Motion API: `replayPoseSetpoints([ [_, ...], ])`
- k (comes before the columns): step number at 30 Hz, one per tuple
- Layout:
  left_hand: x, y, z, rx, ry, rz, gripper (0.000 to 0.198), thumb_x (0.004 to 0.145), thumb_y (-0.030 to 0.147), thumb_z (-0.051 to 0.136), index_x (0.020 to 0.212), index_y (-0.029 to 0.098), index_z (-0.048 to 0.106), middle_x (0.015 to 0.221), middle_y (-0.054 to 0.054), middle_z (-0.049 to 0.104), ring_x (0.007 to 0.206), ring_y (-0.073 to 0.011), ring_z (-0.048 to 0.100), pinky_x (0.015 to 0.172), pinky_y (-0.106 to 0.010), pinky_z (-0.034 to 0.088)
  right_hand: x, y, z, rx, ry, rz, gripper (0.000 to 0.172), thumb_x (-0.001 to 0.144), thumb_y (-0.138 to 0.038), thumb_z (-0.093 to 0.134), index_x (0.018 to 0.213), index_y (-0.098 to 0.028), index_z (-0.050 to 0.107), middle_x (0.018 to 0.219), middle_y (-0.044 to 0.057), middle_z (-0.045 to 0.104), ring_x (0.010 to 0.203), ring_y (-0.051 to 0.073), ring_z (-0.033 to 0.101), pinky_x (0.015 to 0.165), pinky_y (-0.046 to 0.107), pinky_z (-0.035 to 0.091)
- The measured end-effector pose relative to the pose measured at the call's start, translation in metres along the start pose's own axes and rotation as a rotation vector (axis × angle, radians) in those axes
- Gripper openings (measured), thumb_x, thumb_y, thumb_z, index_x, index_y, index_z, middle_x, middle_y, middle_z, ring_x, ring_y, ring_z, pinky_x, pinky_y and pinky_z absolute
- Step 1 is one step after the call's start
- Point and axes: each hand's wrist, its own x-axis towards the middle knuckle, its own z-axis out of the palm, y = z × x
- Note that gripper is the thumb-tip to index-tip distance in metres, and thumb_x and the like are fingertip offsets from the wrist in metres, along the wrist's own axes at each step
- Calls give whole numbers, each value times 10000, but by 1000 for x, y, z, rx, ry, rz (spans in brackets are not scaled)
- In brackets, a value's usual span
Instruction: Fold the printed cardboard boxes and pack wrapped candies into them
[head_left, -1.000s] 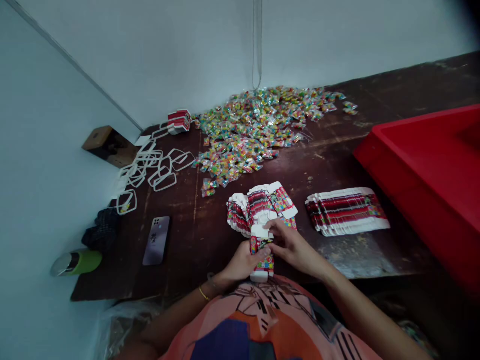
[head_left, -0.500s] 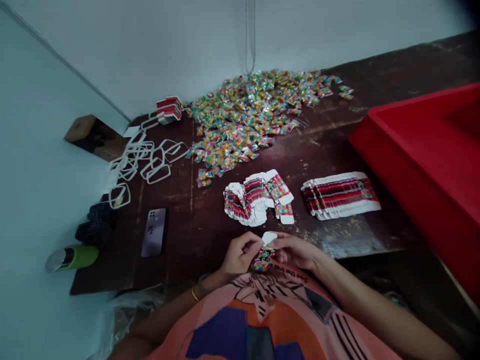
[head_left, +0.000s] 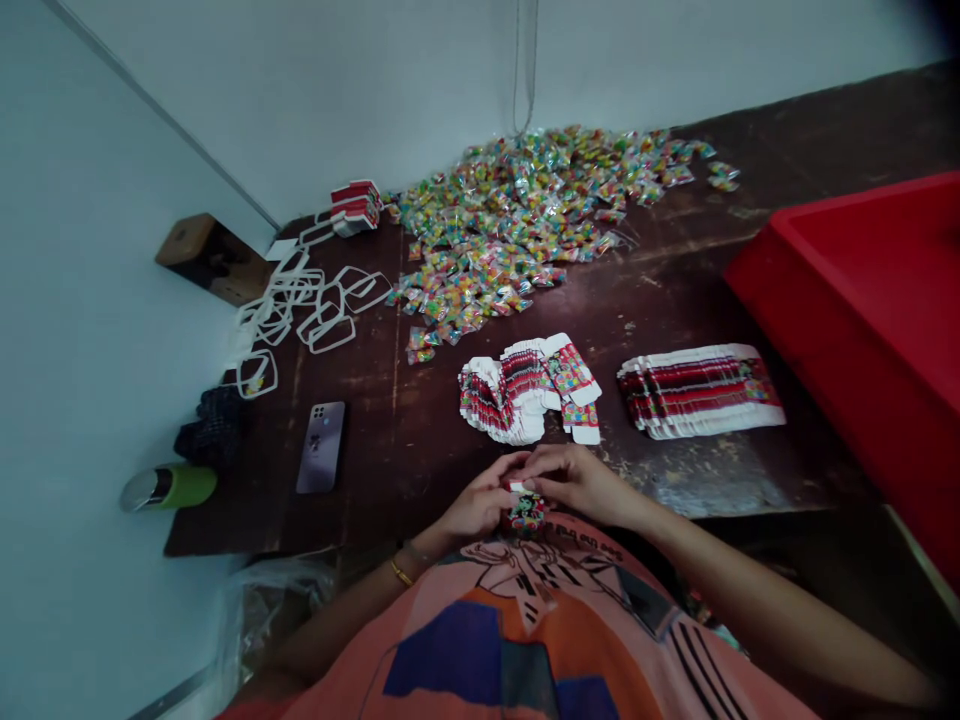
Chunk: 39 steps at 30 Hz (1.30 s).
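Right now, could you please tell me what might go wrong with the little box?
The small printed box, held between the left hand and right hand near the front edge of the table, might drop if it slips. Finger pressure could crease it. A knuckle might nudge the fanned cartons just beyond.

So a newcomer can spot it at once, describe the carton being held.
At the near edge of the dark brown table, before the printed shirt, the left hand and right hand meet. Between them is a small, brightly printed carton, red and green showing. It alone is held; the similar cartons beyond lie on the table.
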Motion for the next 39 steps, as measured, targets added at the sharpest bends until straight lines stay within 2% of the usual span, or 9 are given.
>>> replayPoseSetpoints([
  [3, -4, -3, -4, 53, 17, 8, 675, 618, 108, 637, 1267, 230, 496, 1267, -87, 560, 1118, -250, 556, 911, -348, 418, -8, -12, -1, -258, -142, -173, 305, 896, -206, 521, 1157, -272, 664, 1142, 62, 636, 1064, 194, 582, 930, 358, 466],
  [9, -7, 14, -3, 360, 84, 98, 455, 745, 192, 621, 1198, 181, 576, 1119, -75, 629, 1010, -199, 587, 906, -316, 412, 29, -15, -32, -417, -259, -305, 364, 868, -159, 556, 1207, -274, 622, 1117, 49, 654, 1014, 178, 613, 900, 326, 489],
  [14, -36, 54, -27, 783, 224, 98, 504, 673, 150, 655, 1172, 187, 595, 901, -4, 616, 857, -152, 560, 821, -268, 410, 130, 0, -146, -718, 439, -156, 232, 882, -213, 567, 1084, -166, 671, 1126, 104, 644, 1047, 237, 588, 936, 389, 453],
  [16, -52, 66, -39, 922, 210, -25, 590, 615, 139, 691, 1189, 233, 595, 896, 26, 596, 843, -150, 548, 789, -256, 410, 162, 5, -182, -762, 578, -122, 245, 908, -252, 547, 1110, -147, 637, 1202, 131, 592, 1092, 256, 557, 956, 441, 439],
  [19, -69, 72, -51, 958, 87, -223, 351, 591, 195, 720, 941, 199, 684, 852, 28, 608, 829, -171, 548, 715, -246, 425, 189, 12, -203, -754, 653, -108, 280, 925, -317, 542, 1162, -172, 573, 1226, 91, 563, 1061, 218, 572, 906, 440, 484],
  [27, -36, 67, -43, 331, 199, 131, 378, 848, 383, 551, 1182, 216, 491, 1129, -114, 569, 887, -222, 618, 581, -280, 510, 170, 4, -161, -553, 766, -78, 203, 855, -283, 497, 947, -133, 598, 820, 72, 651, 719, 180, 563, 673, 299, 453],
  [33, 5, 58, -20, 376, 241, 182, 442, 782, 311, 642, 1170, 163, 491, 921, -64, 593, 801, -175, 595, 533, -225, 505, 91, -25, -69, -230, 119, -144, 191, 815, -344, 625, 932, -201, 578, 757, -9, 639, 589, 116, 534, 549, 217, 397],
  [37, 19, 50, -1, 535, 211, 151, 473, 752, 322, 674, 1158, 156, 497, 824, -26, 580, 693, -138, 566, 455, -178, 437, 72, -28, -47, -425, 261, -112, 123, 812, -315, 651, 828, -203, 600, 663, -25, 604, 574, 123, 516, 554, 224, 372],
  [39, 20, 48, 3, 589, 199, 140, 494, 747, 341, 681, 1167, 159, 494, 793, -13, 575, 668, -132, 561, 446, -174, 418, 71, -28, -51, -500, 194, -130, 109, 830, -324, 639, 844, -216, 641, 684, -18, 620, 604, 133, 541, 579, 231, 391],
])
